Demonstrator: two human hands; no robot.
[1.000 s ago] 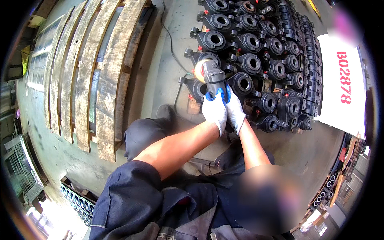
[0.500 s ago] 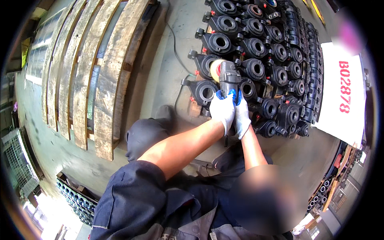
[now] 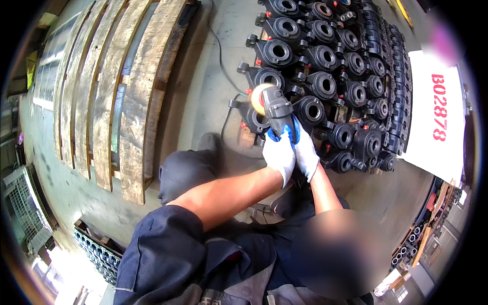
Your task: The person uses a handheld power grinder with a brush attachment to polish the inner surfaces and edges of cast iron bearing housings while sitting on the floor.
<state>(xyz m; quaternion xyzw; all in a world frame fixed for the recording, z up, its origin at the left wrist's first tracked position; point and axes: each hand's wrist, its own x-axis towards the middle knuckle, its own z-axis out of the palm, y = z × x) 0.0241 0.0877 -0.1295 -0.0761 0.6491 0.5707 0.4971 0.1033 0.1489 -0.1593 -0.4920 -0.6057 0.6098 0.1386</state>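
Both my hands, in white gloves with blue fingertips, are wrapped round a black angle grinder (image 3: 278, 108). My left hand (image 3: 279, 155) grips its body from the left, and my right hand (image 3: 305, 150) closes on it from the right. At the tool's far end sits a pale yellow disc (image 3: 260, 98) with a reddish middle. The disc is over the near left black cast part (image 3: 250, 117), partly covering its round bore; whether it touches the metal I cannot tell. Another ringed cast part (image 3: 311, 110) lies just right of the grinder.
Rows of similar black castings (image 3: 325, 56) fill the area ahead, some with red plugs. A wooden pallet (image 3: 137, 101) stands at left. A dark cable (image 3: 219, 51) runs along the floor. A white sheet with red marking (image 3: 432, 112) is at right. My bent knee (image 3: 185, 175) is left of my forearms.
Both hands have drawn the grinder nearer and tilted its head to the left. The disc has moved from the casting behind to the near left one.
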